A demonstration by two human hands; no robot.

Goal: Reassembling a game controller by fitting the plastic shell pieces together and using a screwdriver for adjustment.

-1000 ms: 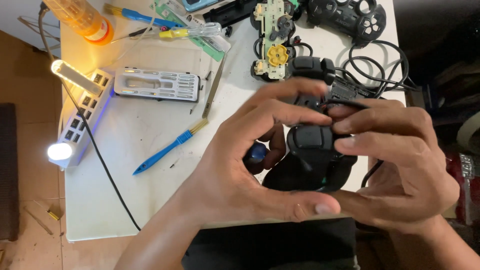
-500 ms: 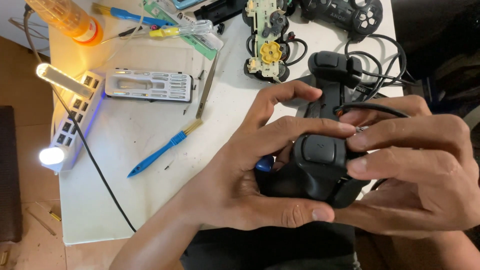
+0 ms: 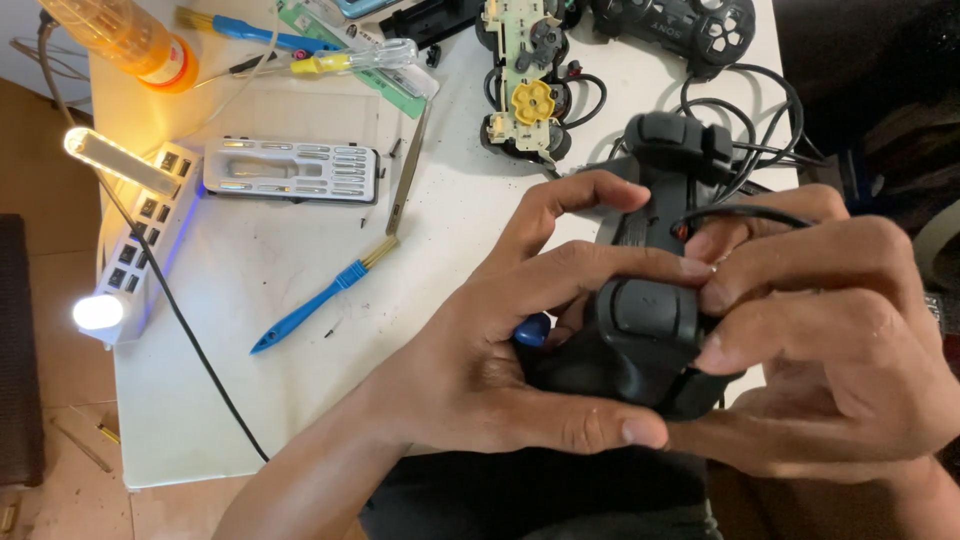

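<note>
Gripping the black controller shell (image 3: 645,335), left hand (image 3: 480,370) and right hand (image 3: 840,350) overhang the white table's (image 3: 250,400) near edge.

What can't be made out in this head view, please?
- Front of the black game controller: hidden by the left hand and right hand.
- Blue object: mostly behind the left fingers.
- Orange bottle: cut by the top edge.
- Second controller: cut by the top edge.

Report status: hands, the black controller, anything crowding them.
Left hand and right hand both clamped on black controller shell. Its cable loops over right fingers. Blue-handled brush and opened controller board lie apart on table.
</note>
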